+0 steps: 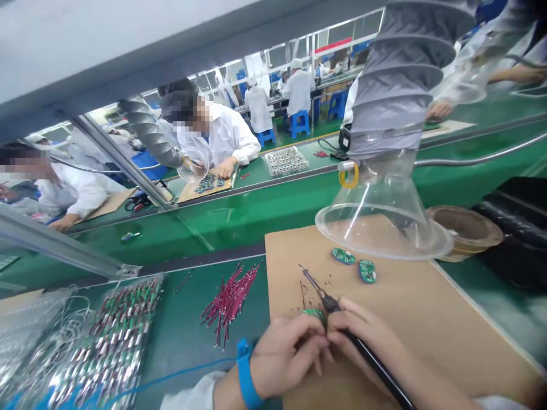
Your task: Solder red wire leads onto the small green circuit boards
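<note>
Low in the middle of the frame, my left hand (286, 353) has its fingers pinched on a small green board (315, 313), holding it down on the cardboard mat (427, 324). My right hand (363, 341) grips the soldering iron (325, 297) like a pen, fingers pressed together round its dark handle and the tip pointing up and left, clear of the board.

I judge the board light, thin and stiff, easily skidding on the cardboard and easily harmed at its small parts, so I'd hold it by the edges only. The iron is light, and only the handle is safe to hold.

Two more boards (343, 256) lie just under the clear hood (384, 228), and red wires (231, 299) lie on the bench (188, 330) at centre left.
</note>
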Action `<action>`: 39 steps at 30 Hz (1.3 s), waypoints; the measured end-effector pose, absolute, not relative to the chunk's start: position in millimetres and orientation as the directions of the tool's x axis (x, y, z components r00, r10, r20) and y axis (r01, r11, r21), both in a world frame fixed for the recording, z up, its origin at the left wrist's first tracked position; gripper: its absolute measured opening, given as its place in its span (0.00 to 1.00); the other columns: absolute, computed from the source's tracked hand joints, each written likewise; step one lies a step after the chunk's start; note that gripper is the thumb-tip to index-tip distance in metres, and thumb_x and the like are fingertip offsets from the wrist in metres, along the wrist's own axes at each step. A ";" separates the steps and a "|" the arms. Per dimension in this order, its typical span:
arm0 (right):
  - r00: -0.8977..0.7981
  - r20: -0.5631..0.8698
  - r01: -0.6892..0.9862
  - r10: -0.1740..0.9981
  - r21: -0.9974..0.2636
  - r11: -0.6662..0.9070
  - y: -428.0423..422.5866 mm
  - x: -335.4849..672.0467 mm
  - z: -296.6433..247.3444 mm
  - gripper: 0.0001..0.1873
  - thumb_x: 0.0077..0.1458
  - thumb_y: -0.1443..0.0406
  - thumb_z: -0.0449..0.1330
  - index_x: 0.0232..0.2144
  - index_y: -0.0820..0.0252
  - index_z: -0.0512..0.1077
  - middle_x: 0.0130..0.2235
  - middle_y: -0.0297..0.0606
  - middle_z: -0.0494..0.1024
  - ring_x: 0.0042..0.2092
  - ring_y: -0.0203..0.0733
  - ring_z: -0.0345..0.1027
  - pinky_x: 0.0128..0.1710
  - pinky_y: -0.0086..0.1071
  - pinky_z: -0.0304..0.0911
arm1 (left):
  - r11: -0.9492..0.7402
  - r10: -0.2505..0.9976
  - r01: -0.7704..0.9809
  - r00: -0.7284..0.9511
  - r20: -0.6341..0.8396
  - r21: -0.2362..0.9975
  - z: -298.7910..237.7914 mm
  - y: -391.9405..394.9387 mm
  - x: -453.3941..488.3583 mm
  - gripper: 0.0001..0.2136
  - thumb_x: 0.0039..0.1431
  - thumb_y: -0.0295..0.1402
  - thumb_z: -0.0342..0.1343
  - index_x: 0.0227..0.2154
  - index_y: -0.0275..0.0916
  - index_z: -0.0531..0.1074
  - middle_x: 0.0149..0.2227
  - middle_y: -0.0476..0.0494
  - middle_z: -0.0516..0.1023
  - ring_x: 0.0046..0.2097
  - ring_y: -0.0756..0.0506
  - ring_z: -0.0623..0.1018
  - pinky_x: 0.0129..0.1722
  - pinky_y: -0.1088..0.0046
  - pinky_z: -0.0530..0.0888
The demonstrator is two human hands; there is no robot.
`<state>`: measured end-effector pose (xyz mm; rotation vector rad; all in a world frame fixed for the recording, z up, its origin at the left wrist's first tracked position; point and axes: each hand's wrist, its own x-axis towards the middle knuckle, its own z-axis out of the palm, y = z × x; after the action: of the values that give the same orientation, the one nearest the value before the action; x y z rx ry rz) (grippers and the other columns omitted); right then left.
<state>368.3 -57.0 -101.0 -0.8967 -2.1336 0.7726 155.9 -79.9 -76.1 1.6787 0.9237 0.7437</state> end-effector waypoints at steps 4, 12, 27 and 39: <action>-0.501 0.378 0.331 0.778 -0.747 0.577 -58.1 367.3 -97.8 0.09 0.68 0.65 0.56 0.33 0.56 0.71 0.32 0.33 0.68 0.33 0.36 0.68 0.31 0.27 0.61 | -0.028 0.866 0.146 0.498 -0.049 0.989 -83.0 -82.4 158.9 0.12 0.73 0.42 0.48 0.38 0.38 0.65 0.29 0.41 0.80 0.22 0.53 0.72 0.25 0.80 0.68; -0.525 0.388 0.340 0.758 -0.721 0.604 -56.1 370.4 -89.8 0.04 0.66 0.63 0.60 0.36 0.55 0.72 0.34 0.33 0.70 0.34 0.36 0.69 0.33 0.27 0.62 | -0.097 0.906 0.306 0.421 -0.043 0.947 -94.6 -80.2 155.3 0.14 0.70 0.45 0.50 0.37 0.38 0.67 0.26 0.50 0.67 0.26 0.52 0.64 0.26 0.78 0.59; -0.473 0.395 0.375 0.788 -0.719 0.585 -63.1 371.8 -79.5 0.08 0.67 0.65 0.58 0.35 0.55 0.75 0.31 0.34 0.73 0.32 0.36 0.71 0.31 0.27 0.66 | -0.135 0.921 0.406 0.389 -0.037 0.904 -56.4 -80.2 154.7 0.08 0.70 0.37 0.51 0.38 0.38 0.69 0.26 0.52 0.67 0.27 0.52 0.66 0.26 0.77 0.60; -0.059 0.220 0.129 0.974 -0.966 0.226 -66.7 422.4 -74.6 0.11 0.66 0.65 0.60 0.49 0.53 0.65 0.30 0.31 0.81 0.31 0.39 0.79 0.35 0.35 0.75 | -0.296 0.928 0.560 0.360 0.095 0.773 -61.4 -57.4 147.0 0.04 0.69 0.30 0.53 0.38 0.39 0.72 0.42 0.45 0.69 0.39 0.49 0.72 0.35 0.75 0.71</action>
<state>422.4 -66.7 -74.6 -1.1138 -1.4389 1.0048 147.0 -57.4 -61.4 1.9756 1.2879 0.7278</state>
